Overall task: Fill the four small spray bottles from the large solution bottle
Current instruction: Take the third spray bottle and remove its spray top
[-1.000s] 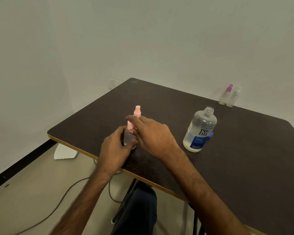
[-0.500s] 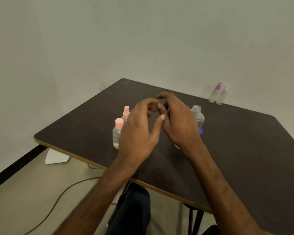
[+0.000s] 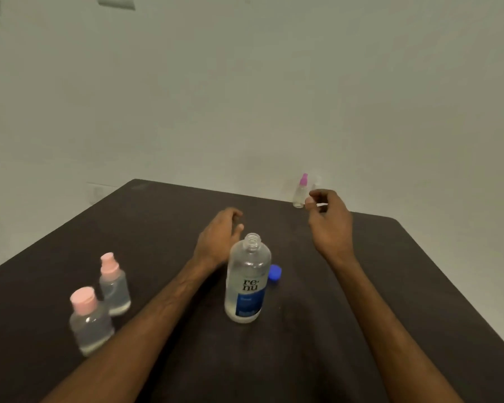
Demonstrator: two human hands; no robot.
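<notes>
Purple-capped spray btl point(image 3: 300, 193) stands just left of the right hand point(image 3: 330, 225), level w/ its fingers point(image 3: 322, 194), at the far edge of the dark tabletop point(image 3: 419, 286). A second pale btl point(image 3: 316, 184) sits right behind those fingers, mostly hidden and blurred. The fingers are loosely curled w/ a gap to the thumb and seem to hold nothing; can't tell if they touch either btl yet.

Left hand point(image 3: 218, 237) hovers over the tabletop, its fingers point(image 3: 234, 213) relaxed, half curled, empty. The large solution bottle point(image 3: 248, 283) stands upright just nearer than those fingers and a bit right, neck open, some liquid in the bottom. Its blue cap point(image 3: 275, 274) lies touching or just beside it, well nearer than the right fingers. Two pink-capped btls point(image 3: 114, 283) point(image 3: 89, 321), capped and w/ liquid in them, stand well left of the left fingers, nearer the person. They look done, so approx half the job is left.

Step in hand, as I read it: fetch the next small btl from the far pair.
- Pinch it low on the body, not by the pump top, which may pull or twist loose.
- Take the purple one first; it's the clear side. Lift straight up so the neighbour isn't knocked over.
- Bring it back btwn the two hands, near the big bottle.
- Mind the forearms: the big bottle is uncapped and tall, so a sweep could tip and spill it.
- Small neck, so steady it w/ the left fingers and pour slowly.
</notes>
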